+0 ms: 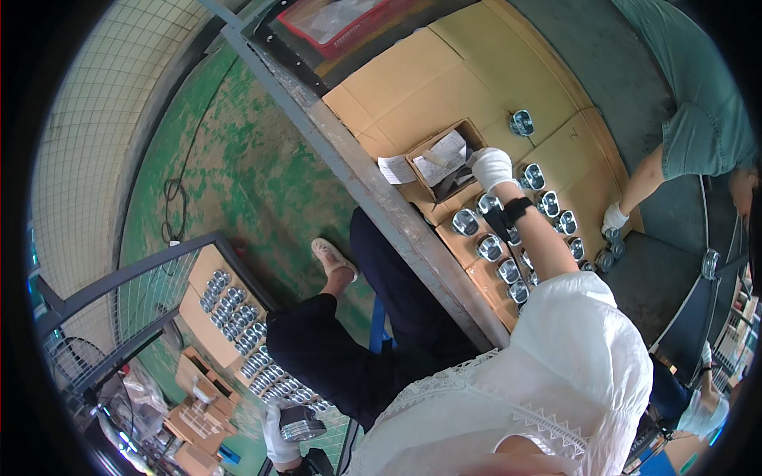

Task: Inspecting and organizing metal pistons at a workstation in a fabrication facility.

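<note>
Left hand: your left hand (275,436), white-gloved and low on your left, has its fingers curled round a held piston (303,426), parted about as wide as its body
Held piston: off the bench, on the inner side of your left hand; squat and ribbed, its axis hard to read at this angle
Rack: the rack (248,272) carries rows of rack pistons (236,294) just beyond your left hand, the nearer of your two
Bench pistons: the bench pistons (489,247) stand in loose rows on the cardboard (413,79) over the bench (397,218), along your right forearm
Right hand: your right hand (492,168) is at the carton's right end with fingers bent; you cannot tell from here whether they grip anything
Carton: the small open carton (421,181) lies just left of your right fingers, long axis rising to the right, with paper slips (443,155) inside
Lone piston: the lone piston (521,122) stands beyond your right hand, up and to its right, apart from the rows
Co-worker: across the bench, a co-worker's gloved hand (613,217) touches dark pistons (615,240)
Red tray: the red tray (349,44) sits past the cardboard's far left
</note>
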Available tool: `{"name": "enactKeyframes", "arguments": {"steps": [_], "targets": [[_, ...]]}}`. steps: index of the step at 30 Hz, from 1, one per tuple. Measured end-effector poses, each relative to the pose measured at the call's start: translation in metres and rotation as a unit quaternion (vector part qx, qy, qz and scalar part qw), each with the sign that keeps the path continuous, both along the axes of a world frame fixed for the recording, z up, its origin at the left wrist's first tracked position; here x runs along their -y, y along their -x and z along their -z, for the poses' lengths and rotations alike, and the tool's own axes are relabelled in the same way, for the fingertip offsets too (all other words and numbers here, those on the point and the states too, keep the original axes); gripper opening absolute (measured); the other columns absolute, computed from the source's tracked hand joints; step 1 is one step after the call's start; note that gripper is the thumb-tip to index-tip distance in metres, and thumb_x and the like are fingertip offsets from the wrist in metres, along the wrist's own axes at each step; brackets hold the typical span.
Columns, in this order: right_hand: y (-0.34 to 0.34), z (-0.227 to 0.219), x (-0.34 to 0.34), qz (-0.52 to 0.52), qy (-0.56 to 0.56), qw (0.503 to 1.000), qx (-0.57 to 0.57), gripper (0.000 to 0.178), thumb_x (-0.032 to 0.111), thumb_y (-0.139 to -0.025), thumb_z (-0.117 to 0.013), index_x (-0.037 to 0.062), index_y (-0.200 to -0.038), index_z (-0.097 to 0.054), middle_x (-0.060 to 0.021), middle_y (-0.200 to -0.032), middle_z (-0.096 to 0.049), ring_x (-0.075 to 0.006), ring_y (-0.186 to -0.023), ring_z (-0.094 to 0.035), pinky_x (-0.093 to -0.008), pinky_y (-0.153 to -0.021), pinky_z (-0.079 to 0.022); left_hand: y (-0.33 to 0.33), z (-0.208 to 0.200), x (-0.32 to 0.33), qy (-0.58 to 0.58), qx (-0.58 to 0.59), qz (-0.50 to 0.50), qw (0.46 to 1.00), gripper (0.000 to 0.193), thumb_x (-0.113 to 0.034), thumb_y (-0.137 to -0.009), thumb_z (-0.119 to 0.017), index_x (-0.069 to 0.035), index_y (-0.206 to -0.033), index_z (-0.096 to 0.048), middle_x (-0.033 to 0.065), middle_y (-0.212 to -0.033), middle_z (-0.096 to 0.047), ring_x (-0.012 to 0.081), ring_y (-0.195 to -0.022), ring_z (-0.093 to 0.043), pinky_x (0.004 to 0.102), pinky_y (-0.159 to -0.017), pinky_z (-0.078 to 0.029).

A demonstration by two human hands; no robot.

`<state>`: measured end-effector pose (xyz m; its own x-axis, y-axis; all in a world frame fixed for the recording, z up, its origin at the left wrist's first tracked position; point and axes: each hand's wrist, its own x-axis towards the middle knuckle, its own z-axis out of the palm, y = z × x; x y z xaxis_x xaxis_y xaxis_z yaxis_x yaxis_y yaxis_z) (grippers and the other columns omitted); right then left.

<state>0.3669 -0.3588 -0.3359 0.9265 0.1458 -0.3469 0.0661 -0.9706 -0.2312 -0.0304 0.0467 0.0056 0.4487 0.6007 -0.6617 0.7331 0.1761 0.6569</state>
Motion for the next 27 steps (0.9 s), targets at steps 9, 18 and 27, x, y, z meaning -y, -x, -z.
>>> {"name": "enactKeyframes", "arguments": {"steps": [9, 18, 27], "targets": [[0.002, 0.041, -0.018, -0.065, -0.274, 0.935, -0.214, 0.053, 0.0, -0.081, -0.057, 0.017, -0.131, -0.057, -0.0089, -0.101, -0.069, -0.022, -0.091, -0.064, -0.0331, -0.08, -0.051, 0.008, 0.005, -0.013, 0.031, 0.026, -0.038, 0.998, 0.043, -0.035, -0.098, -0.043, 0.002, -0.083, -0.058, 0.0142, -0.079, -0.064, 0.0208, -0.065, -0.062, 0.0318, -0.061, -0.053], [-0.01, 0.017, -0.036, -0.048, -0.006, 0.989, -0.143, 0.036, 0.013, -0.081, -0.059, 0.0191, -0.115, -0.069, -0.0122, -0.106, -0.07, -0.0255, -0.096, -0.067, -0.0356, -0.082, -0.053, 0.022, 0.019, -0.026, 0.04, 0.038, -0.029, 0.998, 0.029, -0.036, -0.098, -0.052, -0.007, -0.095, -0.057, 0.0097, -0.077, -0.061, 0.0212, -0.063, -0.063, 0.0334, -0.057, -0.055], [-0.003, 0.088, -0.089, -0.159, 0.071, 0.947, 0.27, 0.017, 0.016, -0.083, -0.057, 0.0118, -0.092, -0.07, -0.0074, -0.081, -0.07, -0.0265, -0.073, -0.067, -0.039, -0.063, -0.051, 0.016, 0.011, -0.019, 0.068, 0.028, -0.013, 0.997, 0.031, -0.037, -0.098, -0.048, -0.007, -0.093, -0.056, 0.0105, -0.08, -0.062, 0.0214, -0.065, -0.064, 0.0345, -0.058, -0.055]]}}
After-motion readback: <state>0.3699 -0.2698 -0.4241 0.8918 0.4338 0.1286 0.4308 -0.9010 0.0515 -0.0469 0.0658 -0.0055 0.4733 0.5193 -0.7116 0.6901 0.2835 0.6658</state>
